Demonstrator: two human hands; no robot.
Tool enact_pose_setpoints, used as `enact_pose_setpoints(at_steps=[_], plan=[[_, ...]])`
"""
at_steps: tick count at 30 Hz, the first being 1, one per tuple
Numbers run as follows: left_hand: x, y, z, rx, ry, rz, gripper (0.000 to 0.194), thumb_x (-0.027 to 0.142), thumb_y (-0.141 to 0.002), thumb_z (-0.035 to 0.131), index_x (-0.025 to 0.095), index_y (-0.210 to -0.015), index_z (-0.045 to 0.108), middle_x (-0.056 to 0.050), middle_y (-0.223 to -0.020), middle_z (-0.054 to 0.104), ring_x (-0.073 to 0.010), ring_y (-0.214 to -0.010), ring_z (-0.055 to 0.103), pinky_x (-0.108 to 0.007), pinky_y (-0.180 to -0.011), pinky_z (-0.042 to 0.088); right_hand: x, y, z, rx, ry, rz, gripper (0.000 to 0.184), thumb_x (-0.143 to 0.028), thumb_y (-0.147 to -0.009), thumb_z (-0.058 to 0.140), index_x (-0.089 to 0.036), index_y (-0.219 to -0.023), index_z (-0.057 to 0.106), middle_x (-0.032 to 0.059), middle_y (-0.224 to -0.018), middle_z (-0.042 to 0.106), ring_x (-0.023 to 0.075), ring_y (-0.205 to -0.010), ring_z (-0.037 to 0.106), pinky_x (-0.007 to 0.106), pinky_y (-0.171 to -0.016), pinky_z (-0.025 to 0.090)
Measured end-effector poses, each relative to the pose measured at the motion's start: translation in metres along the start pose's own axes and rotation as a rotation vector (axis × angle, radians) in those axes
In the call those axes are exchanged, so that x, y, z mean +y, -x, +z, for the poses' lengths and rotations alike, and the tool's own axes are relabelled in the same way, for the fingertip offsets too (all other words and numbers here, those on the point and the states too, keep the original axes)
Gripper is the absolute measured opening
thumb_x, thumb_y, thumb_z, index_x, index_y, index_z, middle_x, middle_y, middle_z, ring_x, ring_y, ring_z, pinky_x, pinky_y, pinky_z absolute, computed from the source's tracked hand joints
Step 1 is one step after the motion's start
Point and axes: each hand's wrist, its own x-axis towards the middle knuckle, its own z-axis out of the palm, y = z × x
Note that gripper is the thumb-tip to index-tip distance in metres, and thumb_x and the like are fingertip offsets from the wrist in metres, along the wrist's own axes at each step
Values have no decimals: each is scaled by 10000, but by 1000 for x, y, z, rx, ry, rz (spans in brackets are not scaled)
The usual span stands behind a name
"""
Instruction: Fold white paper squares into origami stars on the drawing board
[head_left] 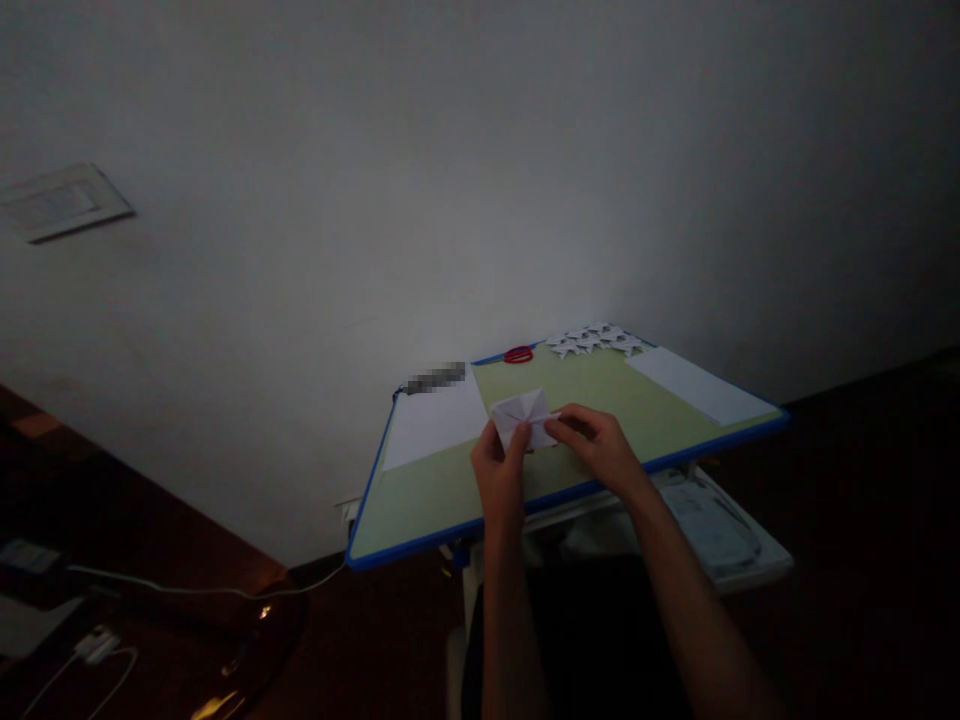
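A small white piece of folded paper (525, 408), with creases meeting near its middle, is held up above the desk between both hands. My left hand (501, 465) pinches its lower left part, thumb on the front near the centre. At the right edge, my right hand (596, 440) grips the same paper between thumb and fingers. The fingers behind the paper are hidden.
The green desk top (427, 505) has a blue rim. White sheets lie at left (435, 425) and right (697, 385). Red-handled scissors (518, 355) and several folded paper pieces (596, 340) lie along the back, near the wall. An open drawer (750, 570) sits below.
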Motion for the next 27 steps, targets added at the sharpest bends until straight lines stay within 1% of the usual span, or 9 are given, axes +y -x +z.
enact_pose_setpoints(at_steps=[3,6,10,15,17,20,22,24,27], plan=[[0,0,0,15,55,11,275,401,-837,718,158,-966,722,-34,-902,724,-183,-856,648,-267,-803,494,1,-1,-1,6,26,0,231,-428,-848,707,-199,-822,711,27,-792,718,207,-772,668,311,-742,520],[0,-1,1,41,42,35,241,396,-868,686,161,-922,701,-23,-875,699,-176,-857,637,-259,-794,490,2,-1,-1,16,49,-16,211,-403,-862,682,-197,-828,709,32,-815,711,205,-784,655,309,-749,504],[0,-1,1,67,30,61,226,387,-863,703,172,-928,679,-23,-883,699,-166,-864,639,-253,-801,489,3,-2,-1,49,62,-38,212,-409,-860,677,-202,-815,701,26,-792,697,204,-764,636,303,-725,494],[-1,-1,1,59,55,28,252,395,-817,754,174,-905,671,-18,-858,703,-158,-819,649,-247,-756,487,2,-2,-1,82,66,-60,211,-405,-856,672,-205,-789,677,22,-789,685,199,-760,623,297,-718,487],[-1,-1,1,60,46,21,251,383,-795,772,169,-886,677,-16,-828,698,-152,-788,647,-241,-727,486,1,-3,-1,112,69,-70,212,-405,-849,676,-206,-778,664,20,-777,667,197,-755,613,292,-706,479],[-1,-1,1,64,25,20,247,354,-763,791,169,-882,680,-6,-776,685,-137,-720,630,-228,-668,475,2,-4,-2,164,46,-68,200,-402,-842,687,-204,-813,679,30,-821,675,204,-795,627,297,-727,485],[-1,-1,0,14,30,-1,288,331,-748,799,177,-957,675,-6,-784,696,-130,-689,623,-225,-646,470,3,-4,-2,196,9,-56,197,-395,-840,694,-201,-874,704,46,-889,699,215,-845,644,308,-761,496],[-2,0,-1,-89,29,-43,375,309,-748,798,189,-1074,655,-13,-802,715,-136,-686,635,-232,-651,476,3,-4,-2,236,-24,-38,219,-392,-834,702,-200,-937,724,60,-936,718,220,-857,649,316,-760,504],[-1,2,-1,-229,-4,-100,440,288,-760,793,189,-1157,632,-42,-844,739,-166,-740,671,-255,-692,498,0,-3,-2,310,-30,-16,244,-398,-825,714,-205,-972,739,48,-857,710,203,-760,617,300,-662,484]])
